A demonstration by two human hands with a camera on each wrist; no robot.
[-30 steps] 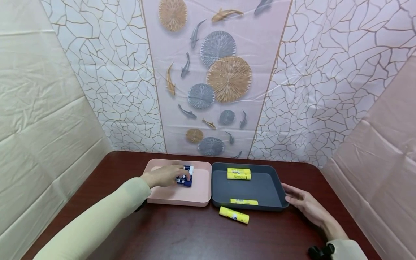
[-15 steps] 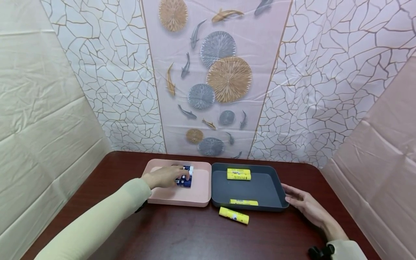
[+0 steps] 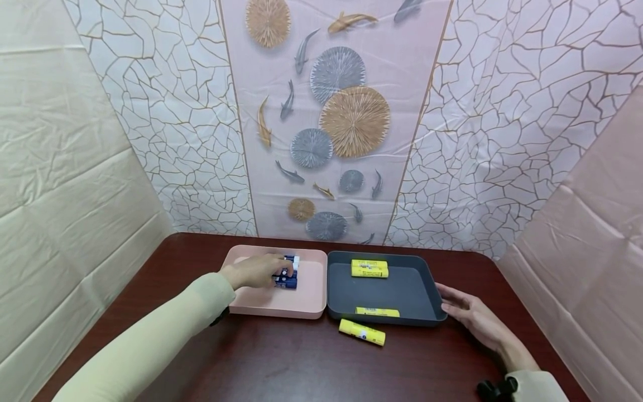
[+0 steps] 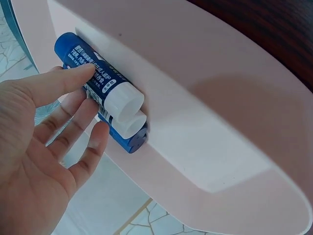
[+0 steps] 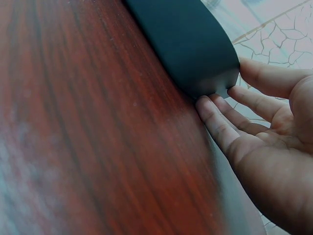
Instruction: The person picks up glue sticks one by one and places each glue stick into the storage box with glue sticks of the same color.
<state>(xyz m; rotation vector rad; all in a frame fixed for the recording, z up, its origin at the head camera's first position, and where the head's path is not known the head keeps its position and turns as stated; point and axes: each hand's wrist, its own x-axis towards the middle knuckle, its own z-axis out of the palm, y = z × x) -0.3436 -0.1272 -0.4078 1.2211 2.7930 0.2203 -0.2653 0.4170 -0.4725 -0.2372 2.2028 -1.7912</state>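
In the pink tray (image 3: 311, 296), several dark blue glue sticks (image 3: 286, 283) lie side by side under my left hand (image 3: 257, 272). The left wrist view shows white caps on two of them and a blue end on another. My left thumb presses one blue glue stick (image 4: 100, 68) while the fingers lie against the other side, pinching it. At the right side of the dark grey tray (image 3: 412, 296), my right hand (image 3: 474, 318) touches the corner. Its fingers and thumb (image 5: 274, 78) are extended against the tray's outer wall (image 5: 195, 54).
Two yellow tubes (image 3: 369, 272) lie together at the back of the grey tray, and another yellow tube (image 3: 377, 312) lies by its front wall. A further yellow tube (image 3: 361, 332) lies on the brown table (image 3: 301, 363), in front of that tray. Patterned cloth (image 3: 201, 167) stands behind.
The front blue glue stick has turned slightly under my left hand, lining up with the others. My right hand and the yellow tubes stay in place.
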